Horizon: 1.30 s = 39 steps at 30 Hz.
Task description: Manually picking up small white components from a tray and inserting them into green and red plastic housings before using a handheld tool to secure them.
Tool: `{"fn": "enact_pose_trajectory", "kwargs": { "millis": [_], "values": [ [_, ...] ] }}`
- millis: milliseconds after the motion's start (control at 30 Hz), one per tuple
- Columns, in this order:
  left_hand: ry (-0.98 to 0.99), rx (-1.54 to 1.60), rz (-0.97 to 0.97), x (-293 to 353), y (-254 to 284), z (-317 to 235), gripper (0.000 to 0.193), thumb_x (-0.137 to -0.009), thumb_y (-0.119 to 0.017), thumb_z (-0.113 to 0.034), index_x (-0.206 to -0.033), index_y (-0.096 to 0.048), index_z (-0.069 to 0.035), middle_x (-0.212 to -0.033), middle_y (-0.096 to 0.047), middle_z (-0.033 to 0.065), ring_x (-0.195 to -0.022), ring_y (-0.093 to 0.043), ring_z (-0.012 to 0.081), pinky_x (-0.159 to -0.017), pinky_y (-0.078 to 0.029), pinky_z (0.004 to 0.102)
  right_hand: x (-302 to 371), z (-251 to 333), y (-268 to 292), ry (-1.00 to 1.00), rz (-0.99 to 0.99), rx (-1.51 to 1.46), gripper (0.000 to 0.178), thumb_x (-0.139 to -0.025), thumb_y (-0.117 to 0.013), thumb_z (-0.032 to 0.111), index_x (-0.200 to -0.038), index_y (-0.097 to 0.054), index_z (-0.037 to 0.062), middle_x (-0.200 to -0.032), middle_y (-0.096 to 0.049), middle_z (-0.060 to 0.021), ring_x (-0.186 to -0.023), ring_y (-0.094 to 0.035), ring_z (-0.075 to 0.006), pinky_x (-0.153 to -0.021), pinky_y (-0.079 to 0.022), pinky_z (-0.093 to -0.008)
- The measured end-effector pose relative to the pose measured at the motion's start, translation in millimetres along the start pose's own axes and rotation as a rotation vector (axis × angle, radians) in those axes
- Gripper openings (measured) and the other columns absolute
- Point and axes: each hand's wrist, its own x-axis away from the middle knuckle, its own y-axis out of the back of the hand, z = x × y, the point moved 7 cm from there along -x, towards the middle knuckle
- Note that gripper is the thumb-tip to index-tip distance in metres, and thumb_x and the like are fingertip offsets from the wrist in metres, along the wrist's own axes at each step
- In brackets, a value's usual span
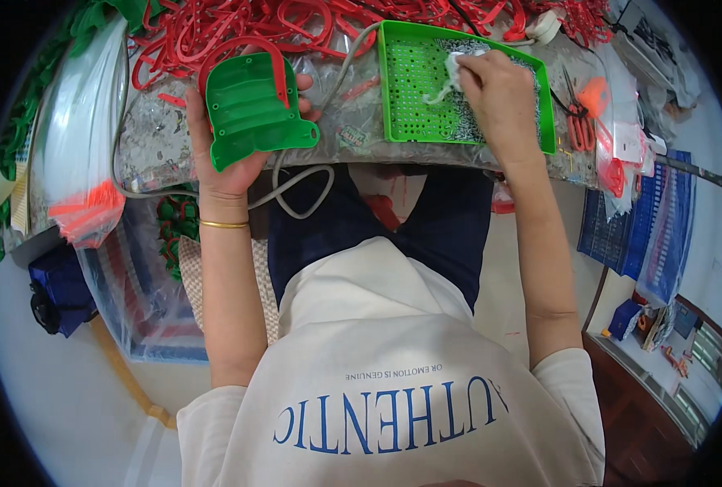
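Note:
My left hand [235,172] is closed around a ribbed green plastic part [255,114], its thumb along the left side and fingertips showing at the right. Small round holes dot the part's corners. A curved red plastic strip [281,77] arches over its top and comes down across its right side. At the right, my right hand [499,97] is over a shallow green tray [402,122] with its fingers pinched together. A ragged white scrap, perhaps cloth [452,79], is at its fingertips. Many tiny silvery pieces, too small to name, lie in the tray's right part.
A heap of red plastic strips [207,32] covers the back of the table. A grey cable [328,174] loops over the front edge. Red-handled pliers [580,130] lie right of the tray. Clear plastic bags [85,122] hang at the left, above a blue-edged crate [138,325].

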Motion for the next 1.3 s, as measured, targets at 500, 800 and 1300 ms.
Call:
{"fn": "enact_pose_trajectory", "kwargs": {
  "millis": [500,800,1300],
  "values": [
    [-0.024,0.007,-0.082,1,1,-1,0.084,-0.088,-0.042,-0.072,-0.149,-0.030,-0.015,-0.136,-0.044,0.0309,-0.111,-0.057,0.0407,-0.101,-0.041,0.0563,-15,-8,15,-0.118,-0.032,0.017,0.015,-0.080,-0.067,0.015,-0.092,-0.073,0.0087,-0.084,-0.065,-0.0120,-0.076,-0.065,-0.0304,-0.072,-0.052,-0.0403],
    [-0.026,0.006,-0.072,0,4,-1,0.081,-0.090,-0.040,-0.070,-0.149,-0.030,-0.015,-0.137,-0.044,0.0310,-0.113,-0.056,0.0409,-0.102,-0.039,0.0574,-4,27,-5,0.164,0.019,0.096,0.017,-0.075,-0.069,0.012,-0.091,-0.072,0.0105,-0.077,-0.059,-0.0075,-0.075,-0.060,-0.0272,-0.068,-0.047,-0.0414],
    [-0.035,0.016,-0.074,2,0,0,0.080,-0.090,-0.043,-0.066,-0.149,-0.029,-0.014,-0.137,-0.044,0.0296,-0.113,-0.054,0.0425,-0.106,-0.034,0.0603,0,-21,17,-0.050,-0.040,0.073,0.015,-0.080,-0.066,0.018,-0.093,-0.073,0.0147,-0.080,-0.062,-0.0054,-0.078,-0.062,-0.0255,-0.078,-0.044,-0.0415]
  ]
}}
